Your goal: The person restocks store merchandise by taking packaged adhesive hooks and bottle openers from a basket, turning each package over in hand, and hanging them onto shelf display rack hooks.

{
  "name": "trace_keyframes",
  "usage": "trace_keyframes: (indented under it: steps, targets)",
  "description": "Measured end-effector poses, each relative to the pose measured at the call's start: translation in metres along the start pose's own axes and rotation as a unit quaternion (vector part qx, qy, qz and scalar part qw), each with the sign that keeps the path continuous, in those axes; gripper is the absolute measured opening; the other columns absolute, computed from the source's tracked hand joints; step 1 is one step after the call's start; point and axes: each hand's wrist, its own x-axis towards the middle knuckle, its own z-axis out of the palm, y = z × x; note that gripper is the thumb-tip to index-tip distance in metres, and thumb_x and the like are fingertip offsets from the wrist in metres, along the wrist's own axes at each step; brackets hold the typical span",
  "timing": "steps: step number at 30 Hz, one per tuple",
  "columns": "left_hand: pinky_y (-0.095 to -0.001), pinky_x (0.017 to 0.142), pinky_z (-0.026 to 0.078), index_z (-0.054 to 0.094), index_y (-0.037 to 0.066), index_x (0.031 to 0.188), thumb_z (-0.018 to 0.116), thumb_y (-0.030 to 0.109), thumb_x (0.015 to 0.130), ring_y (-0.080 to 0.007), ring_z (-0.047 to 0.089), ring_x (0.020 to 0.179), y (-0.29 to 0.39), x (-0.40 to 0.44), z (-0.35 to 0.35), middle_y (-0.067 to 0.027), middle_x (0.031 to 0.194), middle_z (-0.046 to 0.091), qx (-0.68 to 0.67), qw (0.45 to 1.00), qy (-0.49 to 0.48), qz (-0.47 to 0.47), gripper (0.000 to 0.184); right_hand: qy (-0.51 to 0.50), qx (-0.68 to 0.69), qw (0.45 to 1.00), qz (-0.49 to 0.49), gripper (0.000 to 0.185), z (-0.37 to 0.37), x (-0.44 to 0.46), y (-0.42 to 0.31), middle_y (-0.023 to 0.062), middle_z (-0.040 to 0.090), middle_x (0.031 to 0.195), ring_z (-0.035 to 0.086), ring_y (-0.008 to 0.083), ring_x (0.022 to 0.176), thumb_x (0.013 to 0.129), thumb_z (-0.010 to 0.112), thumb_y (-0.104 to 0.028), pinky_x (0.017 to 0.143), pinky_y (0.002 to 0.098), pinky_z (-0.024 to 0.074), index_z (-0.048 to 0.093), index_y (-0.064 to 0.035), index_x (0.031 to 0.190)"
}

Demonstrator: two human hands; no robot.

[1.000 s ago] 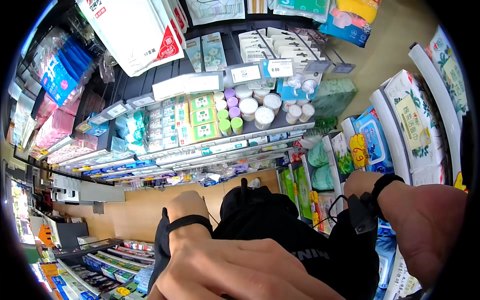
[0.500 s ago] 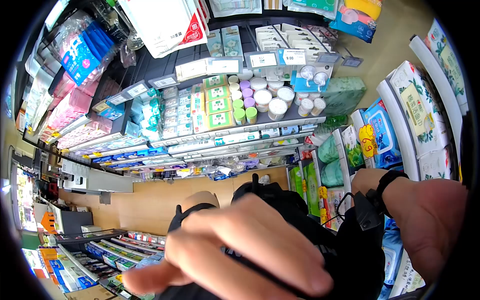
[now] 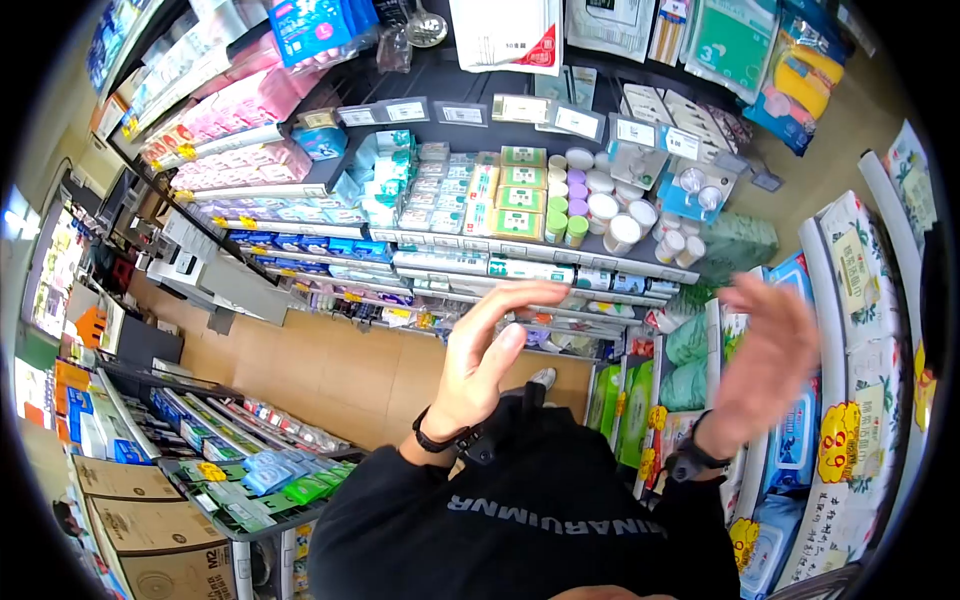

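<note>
My left hand (image 3: 482, 355) is raised in front of the lower shelves, fingers stretched out and thumb apart, with nothing in it. A black band circles that wrist. To the right, my right hand (image 3: 768, 345) is lifted beside the wipes shelf. It is smeared by motion, but its fingers look extended and no object shows in it; a black band sits on this wrist too. Behind it are blue packs of wet wipes (image 3: 797, 425). Beyond the left hand stand boxes with green edges (image 3: 520, 200) and round white-lidded tubs (image 3: 622, 233).
A tall shelf of packaged goods runs across the front, with price tags (image 3: 578, 122) along its edge. Tissue packs (image 3: 868, 290) line the right side. Cardboard boxes (image 3: 165, 535) and a low display rack (image 3: 235, 490) stand at lower left. Tan floor (image 3: 370, 375) shows between them.
My left hand has moved away from close before the camera, up and forward. My right hand has risen and turned inward. The view has shifted, so the shelves appear farther right.
</note>
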Motion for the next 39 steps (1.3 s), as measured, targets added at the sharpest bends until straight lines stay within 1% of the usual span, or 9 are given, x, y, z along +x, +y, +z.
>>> trace_keyframes:
  steps: [8, 17, 20, 24, 27, 28, 30, 34, 39]
  targets:
    - [-0.0347, 0.096, 0.047, 0.062, -0.006, 0.121, 0.045, 0.022, 0.103, -0.0226, 0.064, 0.111, -0.05, -0.092, 0.01, -0.017, 0.122, 0.067, -0.111, 0.98, 0.063, -0.15, 0.037, -0.107, 0.239, 0.919, 0.296, 0.051, 0.012, -0.115, 0.04, 0.0211, 0.056, 0.134, 0.06, 0.0253, 0.116, 0.102, 0.051, -0.022, 0.096, 0.0357, 0.0452, 0.034, 0.0005, 0.144]
    - [-0.0331, 0.095, 0.045, 0.061, -0.008, 0.118, 0.043, 0.029, 0.103, -0.0239, 0.065, 0.11, -0.048, -0.119, 0.042, -0.0206, 0.122, 0.066, -0.147, 0.973, -0.027, -0.175, 0.043, -0.004, 0.235, 0.919, 0.315, 0.052, -0.033, -0.196, -0.029, 0.0229, 0.055, 0.135, 0.061, 0.0282, 0.114, 0.101, 0.05, -0.021, 0.095, 0.0367, 0.0465, 0.033, 0.0017, 0.144]
    - [-0.0318, 0.094, 0.046, 0.063, -0.004, 0.119, 0.049, 0.018, 0.102, -0.0212, 0.064, 0.111, -0.03, -0.118, 0.051, -0.0141, 0.121, 0.067, -0.153, 0.976, -0.082, -0.131, 0.031, 0.044, 0.218, 0.926, 0.305, 0.055, -0.043, -0.211, -0.052, 0.0228, 0.056, 0.132, 0.061, 0.0277, 0.111, 0.099, 0.053, -0.023, 0.094, 0.0371, 0.0464, 0.034, 0.0025, 0.144]
    - [-0.0349, 0.088, 0.051, 0.063, -0.001, 0.112, 0.055, 0.011, 0.094, -0.022, 0.064, 0.099, 0.041, -0.081, 0.015, -0.0146, 0.11, 0.067, -0.011, 0.99, 0.014, 0.143, 0.023, 0.078, 0.136, 0.944, 0.289, 0.056, -0.05, -0.215, -0.096, 0.0214, 0.058, 0.129, 0.062, 0.0257, 0.109, 0.099, 0.054, -0.026, 0.093, 0.0366, 0.0463, 0.036, 0.0043, 0.142]
    - [-0.0379, 0.089, 0.05, 0.057, -0.002, 0.122, 0.052, 0.029, 0.096, -0.0283, 0.063, 0.095, 0.123, -0.053, -0.021, -0.0207, 0.108, 0.064, -0.022, 0.888, 0.159, 0.431, 0.04, 0.073, 0.106, 0.958, 0.255, 0.054, -0.051, -0.207, -0.13, 0.0211, 0.06, 0.125, 0.062, 0.0251, 0.106, 0.097, 0.058, -0.024, 0.093, 0.0372, 0.0469, 0.04, 0.0053, 0.138]
    - [-0.0357, 0.088, 0.047, 0.054, -0.003, 0.122, 0.051, 0.035, 0.1, -0.0272, 0.063, 0.096, 0.17, -0.052, 0.003, -0.0191, 0.11, 0.063, -0.155, 0.853, 0.199, 0.457, 0.043, 0.068, 0.056, 0.978, 0.187, 0.052, -0.049, -0.2, -0.142, 0.0213, 0.061, 0.122, 0.063, 0.0249, 0.104, 0.096, 0.061, -0.023, 0.093, 0.0377, 0.0472, 0.042, 0.0056, 0.136]
    - [-0.039, 0.097, 0.042, 0.053, 0.001, 0.127, 0.046, 0.043, 0.101, -0.0248, 0.051, 0.115, 0.209, -0.052, -0.002, -0.0108, 0.125, 0.057, -0.105, 0.808, 0.212, 0.54, 0.05, 0.076, -0.019, 0.996, 0.037, 0.047, -0.043, -0.181, -0.164, 0.0223, 0.063, 0.113, 0.063, 0.0256, 0.097, 0.094, 0.066, -0.02, 0.09, 0.0393, 0.0486, 0.048, 0.0062, 0.128]
    - [-0.0381, 0.095, 0.042, 0.054, 0.002, 0.124, 0.047, 0.043, 0.101, -0.0241, 0.051, 0.113, 0.234, -0.064, -0.007, -0.0102, 0.123, 0.057, -0.108, 0.783, 0.181, 0.585, 0.047, 0.066, -0.093, 0.983, -0.147, 0.044, -0.042, -0.163, -0.196, 0.0227, 0.063, 0.106, 0.063, 0.0262, 0.088, 0.094, 0.068, -0.024, 0.083, 0.0392, 0.0514, 0.049, 0.0057, 0.121]
    - [-0.0371, 0.092, 0.042, 0.055, 0.004, 0.121, 0.048, 0.042, 0.101, -0.0232, 0.051, 0.11, 0.25, -0.085, -0.011, -0.0096, 0.119, 0.057, -0.129, 0.782, 0.169, 0.586, 0.044, 0.069, -0.087, 0.987, -0.113, 0.046, -0.026, -0.181, -0.214, 0.0231, 0.063, 0.107, 0.064, 0.026, 0.088, 0.094, 0.069, -0.026, 0.084, 0.0378, 0.052, 0.05, 0.0063, 0.122]
